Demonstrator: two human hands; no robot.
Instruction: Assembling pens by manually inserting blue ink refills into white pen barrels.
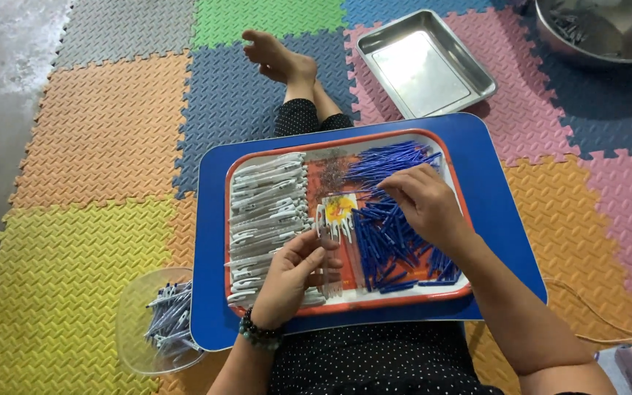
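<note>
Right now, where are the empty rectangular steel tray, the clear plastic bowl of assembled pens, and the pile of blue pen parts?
Empty rectangular steel tray (424, 67): head view, its bare floor.
Clear plastic bowl (134, 307): head view, its left wall.
Pile of blue pen parts (383, 241): head view, middle of the heap.

A floor of interlocking foam mats in many colours carries everything. Directly on it lie 1 empty steel tray, 1 steel bowl and 1 clear plastic bowl.

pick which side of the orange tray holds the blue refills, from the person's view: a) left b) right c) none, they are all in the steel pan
b, the blue refills are heaped on the right side of the orange tray under the right hand, while the white pen barrels fill the left side.
</note>
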